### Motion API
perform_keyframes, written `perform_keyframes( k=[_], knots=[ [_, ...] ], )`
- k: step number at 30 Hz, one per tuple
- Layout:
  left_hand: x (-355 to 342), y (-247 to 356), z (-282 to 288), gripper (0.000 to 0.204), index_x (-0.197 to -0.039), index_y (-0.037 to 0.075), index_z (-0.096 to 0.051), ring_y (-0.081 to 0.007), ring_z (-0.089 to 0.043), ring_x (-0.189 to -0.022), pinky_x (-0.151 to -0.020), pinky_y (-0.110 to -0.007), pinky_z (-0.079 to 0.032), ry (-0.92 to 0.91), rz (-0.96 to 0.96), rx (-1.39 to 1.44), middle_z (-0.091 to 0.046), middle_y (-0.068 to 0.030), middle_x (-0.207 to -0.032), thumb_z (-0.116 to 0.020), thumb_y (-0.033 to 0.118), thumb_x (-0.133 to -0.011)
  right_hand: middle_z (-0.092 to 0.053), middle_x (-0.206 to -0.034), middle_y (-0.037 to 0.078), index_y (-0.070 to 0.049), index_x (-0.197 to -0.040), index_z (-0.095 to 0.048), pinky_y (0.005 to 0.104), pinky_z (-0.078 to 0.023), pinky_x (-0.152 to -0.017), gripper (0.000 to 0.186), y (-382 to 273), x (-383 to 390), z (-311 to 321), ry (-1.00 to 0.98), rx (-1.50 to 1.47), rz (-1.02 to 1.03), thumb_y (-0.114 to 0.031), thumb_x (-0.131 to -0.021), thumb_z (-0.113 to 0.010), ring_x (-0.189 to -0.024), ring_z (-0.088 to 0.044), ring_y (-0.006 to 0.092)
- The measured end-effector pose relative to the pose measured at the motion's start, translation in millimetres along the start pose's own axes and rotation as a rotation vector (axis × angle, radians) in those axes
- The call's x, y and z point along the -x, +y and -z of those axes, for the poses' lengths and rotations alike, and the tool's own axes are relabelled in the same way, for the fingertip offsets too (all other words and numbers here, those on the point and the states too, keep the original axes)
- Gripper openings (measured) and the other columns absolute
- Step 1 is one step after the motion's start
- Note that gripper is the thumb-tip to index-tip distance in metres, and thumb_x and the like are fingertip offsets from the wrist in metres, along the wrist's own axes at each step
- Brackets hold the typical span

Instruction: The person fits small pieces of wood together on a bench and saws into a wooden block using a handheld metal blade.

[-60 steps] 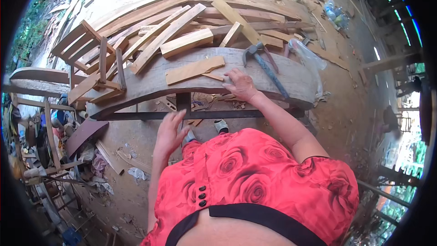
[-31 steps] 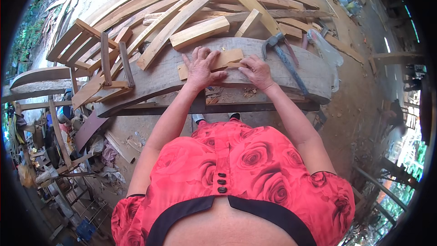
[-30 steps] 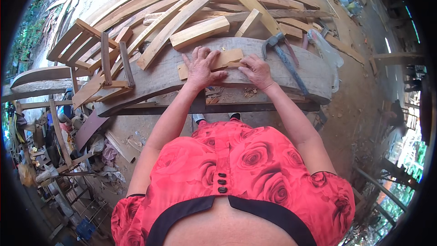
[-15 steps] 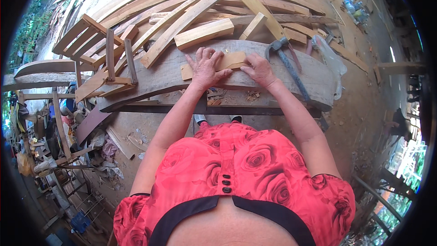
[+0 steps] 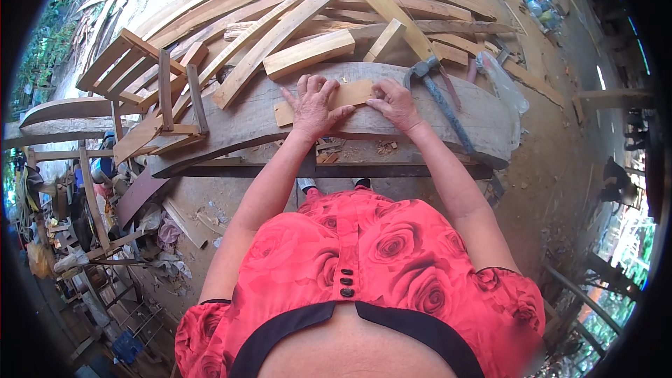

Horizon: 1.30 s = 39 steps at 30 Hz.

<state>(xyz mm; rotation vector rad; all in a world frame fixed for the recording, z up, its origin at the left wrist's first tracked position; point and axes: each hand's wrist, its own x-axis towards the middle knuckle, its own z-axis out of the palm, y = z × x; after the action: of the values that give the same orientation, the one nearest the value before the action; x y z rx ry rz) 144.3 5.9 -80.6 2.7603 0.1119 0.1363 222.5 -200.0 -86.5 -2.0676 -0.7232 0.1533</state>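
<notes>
A short, flat piece of pale wood (image 5: 353,92) lies on a thick, curved grey plank (image 5: 245,115). My left hand (image 5: 314,106) spans this piece, its fingers bent over the far side and its thumb near the close edge, holding it down. At the right end, my right hand (image 5: 393,103) has thumb and fingers pinched on the wood. A hammer (image 5: 446,105) with a blue-grey handle rests on the plank to the right of my right hand, its head pointing away from me. My fingers hide parts of the piece's surface and edges.
Beyond the plank lie a thick wooden block (image 5: 310,54) and several long boards (image 5: 280,42). To the left stands a slatted wooden frame (image 5: 165,91). A clear plastic bag (image 5: 505,84) hangs by the right end. Wood scraps (image 5: 185,224) litter the ground at left.
My right hand has slid slightly left along the wood piece, its fingers still pinched. The left hand stays on the wood. The whole view has shifted a little.
</notes>
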Motion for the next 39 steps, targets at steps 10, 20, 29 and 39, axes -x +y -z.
perform_keyframes(
  k=[10, 20, 29, 39],
  knots=[
    [-5, 7, 2, 0.063, -0.116, 0.017, -0.055, -0.032, -0.03, -0.129, -0.099, -0.076, -0.011, 0.0, -0.015, -0.049, -0.043, -0.0067, -0.121, -0.068, 0.059, -0.071, -0.054, -0.081, 0.013, -0.004, -0.087, -0.057, 0.0396, -0.047, -0.067, 0.022, 14, -3, 0, 0.002, 0.076, 0.138, -0.016, -0.076, -0.071, -0.076, -0.057, 0.0318],
    [-4, 5, -2, 0.062, -0.109, 0.014, -0.057, -0.0323, -0.033, -0.125, -0.103, -0.068, -0.012, 0.035, -0.042, 0.012, -0.047, -0.0072, -0.117, -0.068, 0.061, -0.069, -0.042, -0.13, 0.016, -0.01, -0.128, -0.049, 0.0423, -0.05, -0.088, 0.06, -9, -9, -1, -0.179, 0.353, 0.114, -0.02, -0.074, -0.073, -0.106, -0.058, 0.0368],
    [-4, 0, -2, 0.055, -0.106, 0.014, -0.058, -0.0311, -0.037, -0.122, -0.104, -0.068, -0.012, 0.072, -0.073, 0.029, -0.049, -0.0065, -0.113, -0.069, 0.055, -0.071, -0.044, -0.128, 0.014, -0.009, -0.127, -0.049, 0.0448, -0.05, -0.088, 0.054, 4, -16, -4, -0.26, 0.328, 0.108, -0.026, -0.079, -0.069, -0.104, -0.059, 0.0365],
    [-1, -2, -7, 0.051, -0.111, 0.013, -0.058, -0.03, -0.041, -0.119, -0.102, -0.064, -0.018, 0.104, -0.154, -0.038, -0.051, -0.0064, -0.111, -0.066, 0.05, -0.077, -0.044, -0.128, 0.013, -0.01, -0.126, -0.048, 0.045, -0.05, -0.088, 0.051, 1, -18, -3, -0.284, 0.376, 0.087, -0.029, -0.082, -0.065, -0.103, -0.06, 0.0358]
  ],
)
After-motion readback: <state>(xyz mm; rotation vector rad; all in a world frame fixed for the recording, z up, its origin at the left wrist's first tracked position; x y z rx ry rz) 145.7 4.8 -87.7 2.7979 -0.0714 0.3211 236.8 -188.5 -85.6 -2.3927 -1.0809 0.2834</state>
